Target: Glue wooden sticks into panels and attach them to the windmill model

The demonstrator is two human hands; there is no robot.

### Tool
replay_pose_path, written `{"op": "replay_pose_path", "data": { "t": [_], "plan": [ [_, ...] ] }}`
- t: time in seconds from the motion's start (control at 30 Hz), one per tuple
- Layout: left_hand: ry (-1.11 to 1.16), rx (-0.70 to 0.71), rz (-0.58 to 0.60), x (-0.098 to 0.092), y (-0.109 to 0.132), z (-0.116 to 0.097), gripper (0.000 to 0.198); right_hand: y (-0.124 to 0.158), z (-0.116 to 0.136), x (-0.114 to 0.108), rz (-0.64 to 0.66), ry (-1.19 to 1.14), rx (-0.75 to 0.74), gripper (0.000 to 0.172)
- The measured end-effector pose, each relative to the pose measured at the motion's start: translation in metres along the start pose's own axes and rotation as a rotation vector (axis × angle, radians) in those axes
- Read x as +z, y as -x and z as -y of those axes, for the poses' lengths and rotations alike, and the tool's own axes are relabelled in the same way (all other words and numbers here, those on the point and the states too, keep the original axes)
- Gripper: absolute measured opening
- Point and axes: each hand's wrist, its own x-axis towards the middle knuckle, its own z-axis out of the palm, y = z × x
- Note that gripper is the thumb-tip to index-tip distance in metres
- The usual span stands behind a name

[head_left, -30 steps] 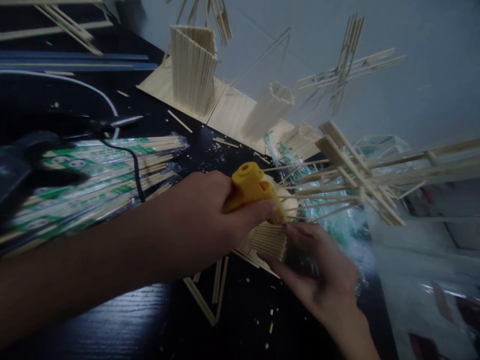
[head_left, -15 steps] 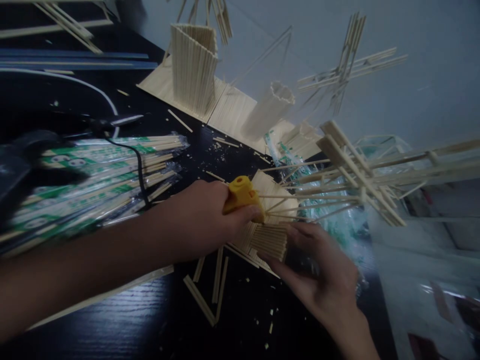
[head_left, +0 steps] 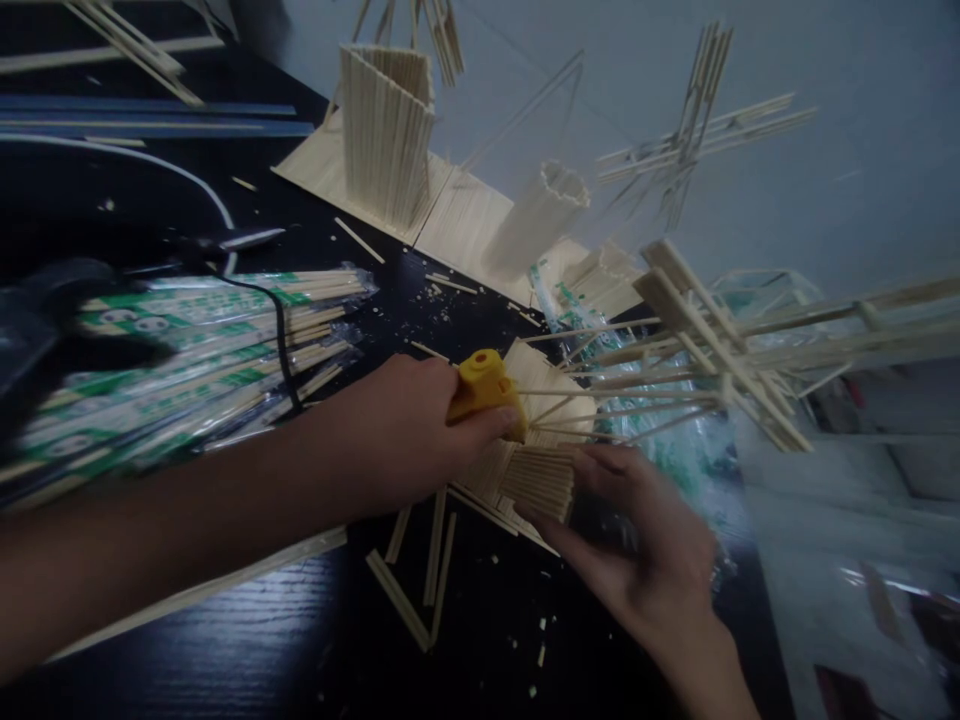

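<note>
My left hand (head_left: pixel 405 425) is closed around a yellow glue gun (head_left: pixel 486 380), its rear end turned up and its nozzle hidden. The tool is over a base of pale wooden sticks (head_left: pixel 559 395), at the top end of a small ridged block of sticks (head_left: pixel 541 478). My right hand (head_left: pixel 652 545) grips this block at its right side, the thumb near its lower edge and the fingers at its upper right. Part of the base is covered by my hands. Thin sticks (head_left: pixel 619 395) rise from the base toward a crossed stick frame (head_left: pixel 727 340).
Green-printed packs of chopsticks (head_left: pixel 195 350) lie left, with a black cable (head_left: pixel 281 340) across them. Stick towers (head_left: pixel 386 140) stand on flat stick panels (head_left: pixel 465 225) at the back. Loose sticks (head_left: pixel 401 600) and scraps are on the black table (head_left: pixel 247 640). Crinkled plastic wrappers (head_left: pixel 660 470) lie right.
Almost nothing differs. Both hands keep their grip, and the glue gun and stick block stay in about the same place.
</note>
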Motion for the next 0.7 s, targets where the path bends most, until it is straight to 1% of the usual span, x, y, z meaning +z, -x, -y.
{"op": "replay_pose_path", "data": {
  "t": [0.17,0.33,0.5,0.7],
  "plan": [
    [0.0,-0.016,0.029,0.002,0.002,-0.004,0.054,0.001,0.0,0.0,0.008,-0.004,0.001,0.04],
    [0.002,0.001,-0.007,0.001,0.003,-0.002,0.056,0.0,0.0,0.001,0.01,-0.007,0.004,0.041],
    [0.04,0.027,0.008,-0.004,0.007,-0.003,0.056,0.0,0.0,0.001,-0.009,0.003,-0.01,0.041],
    [0.068,0.012,0.001,-0.012,0.014,-0.01,0.054,-0.002,0.002,-0.002,0.007,-0.006,0.007,0.04]
  ]
}}
